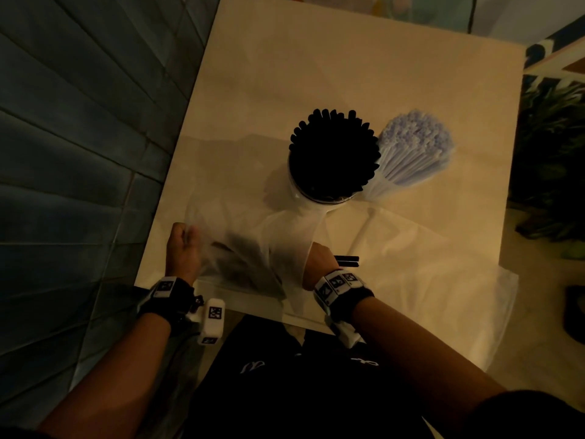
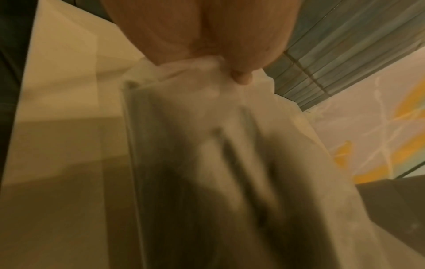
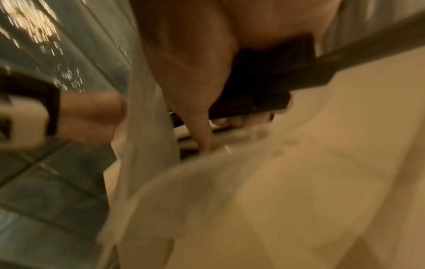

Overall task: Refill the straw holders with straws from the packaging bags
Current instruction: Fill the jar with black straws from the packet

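Note:
A white holder [image 1: 304,191] packed with black straws [image 1: 335,153] stands mid-table. Beside it on the right stands a bunch of pale lilac straws [image 1: 414,147]. My left hand [image 1: 183,245] pinches the bunched edge of a clear packaging bag [image 1: 243,248] near the table's front left; dark straws show faintly inside it [image 2: 207,182]. My right hand [image 1: 319,258] reaches into the bag's mouth and grips a bundle of black straws [image 1: 348,261], whose ends stick out to the right. In the right wrist view my fingers [image 3: 202,131] curl round the dark bundle [image 3: 264,76].
A second clear bag [image 1: 427,264] lies flat at the table's front right, hanging over the edge. The cream table [image 1: 316,74] has a dark tiled wall [image 1: 79,137] on its left and a plant [image 1: 550,147] on its right.

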Demonstrator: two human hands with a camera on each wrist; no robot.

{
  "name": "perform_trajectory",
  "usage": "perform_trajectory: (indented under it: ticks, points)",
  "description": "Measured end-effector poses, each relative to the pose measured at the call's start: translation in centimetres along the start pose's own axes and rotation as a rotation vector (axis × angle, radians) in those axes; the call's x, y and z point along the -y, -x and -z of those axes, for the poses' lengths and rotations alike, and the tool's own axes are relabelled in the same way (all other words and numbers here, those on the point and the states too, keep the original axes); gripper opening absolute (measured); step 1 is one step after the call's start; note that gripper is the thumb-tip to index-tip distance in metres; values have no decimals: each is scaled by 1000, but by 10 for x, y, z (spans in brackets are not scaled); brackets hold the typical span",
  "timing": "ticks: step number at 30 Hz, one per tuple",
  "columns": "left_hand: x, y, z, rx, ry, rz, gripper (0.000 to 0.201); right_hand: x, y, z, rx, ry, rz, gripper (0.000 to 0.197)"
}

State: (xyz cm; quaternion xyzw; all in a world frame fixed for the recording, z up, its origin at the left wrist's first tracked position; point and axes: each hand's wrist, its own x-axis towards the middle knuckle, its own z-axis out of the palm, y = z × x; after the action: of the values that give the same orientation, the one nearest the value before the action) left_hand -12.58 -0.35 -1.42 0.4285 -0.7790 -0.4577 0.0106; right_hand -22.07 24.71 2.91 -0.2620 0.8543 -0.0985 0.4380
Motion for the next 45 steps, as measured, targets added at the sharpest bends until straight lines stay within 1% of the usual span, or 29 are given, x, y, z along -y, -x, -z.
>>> perform_trajectory:
  ticks: [4,8,10,12,13,14,15,17,18,19,20,21,23,24,26,28,30,31,32,33,35,36,37,38,39,41,43,45]
  points:
    - [4,-10,4,-36,-62,38,19,-19,12,12,-22,-18,-50,17]
    - [6,-22,8,-83,-155,89,17,-59,34,15,0,-128,-120,16]
    - [8,-27,10,-104,-172,157,18,-84,49,14,-16,-158,-162,11]
    - [13,-32,11,-134,-151,247,24,-110,68,10,-53,-168,-186,7]
    - [12,-32,12,-159,-141,263,27,-122,79,8,-74,-158,-199,4]
    - [10,-31,13,-191,-140,236,30,-133,89,6,-105,-153,-203,1]
    - [2,-26,13,-234,-142,152,35,-142,98,5,-139,-149,-210,4]
    - [-24,-14,12,-287,-99,-116,44,-153,114,3,-210,-135,-221,7]
    - [-43,-4,10,-260,-41,-212,43,-153,119,4,-247,-118,-214,8]
    - [-67,9,7,-192,42,-248,37,-150,121,5,-283,-98,-192,9]
    - [-92,24,1,-77,141,-248,29,-144,122,7,-319,-89,-145,10]
    - [-117,41,-5,76,235,-247,25,-134,121,12,-345,-95,-89,11]
    - [-157,76,-21,380,315,-290,34,-107,115,21,-380,-126,56,13]
    - [-168,91,-31,491,332,-312,38,-91,111,26,-392,-141,129,14]
    - [-181,117,-50,638,350,-315,35,-55,100,34,-417,-181,257,14]
    - [-187,131,-62,697,294,-355,28,-28,88,38,-442,-223,335,14]
    - [-190,135,-65,668,252,-406,24,-15,81,40,-460,-285,368,25]
    - [-194,133,-63,623,267,-415,22,-14,80,41,-487,-362,365,25]
    - [-197,129,-60,558,284,-442,20,-15,82,45,-521,-469,350,19]
    - [-201,123,-56,474,286,-497,18,-18,85,51,-576,-584,329,14]
    - [-209,104,-50,286,204,-655,18,-23,91,69,-726,-823,221,31]
    - [-212,93,-49,215,134,-730,21,-27,93,79,-804,-948,160,38]
    - [-215,81,-50,180,54,-788,29,-31,95,91,-881,-1079,134,40]
    - [-218,69,-53,178,-32,-829,40,-33,96,104,-946,-1199,157,39]
    - [-221,58,-57,193,-121,-856,53,-35,97,117,-996,-1294,214,39]
    - [-229,40,-68,225,-250,-871,75,-36,95,139,-1053,-1416,368,40]
    - [-238,27,-79,242,-291,-881,83,-33,91,157,-1091,-1479,493,41]
    - [-245,16,-89,275,-310,-886,82,-29,88,171,-1119,-1512,570,40]
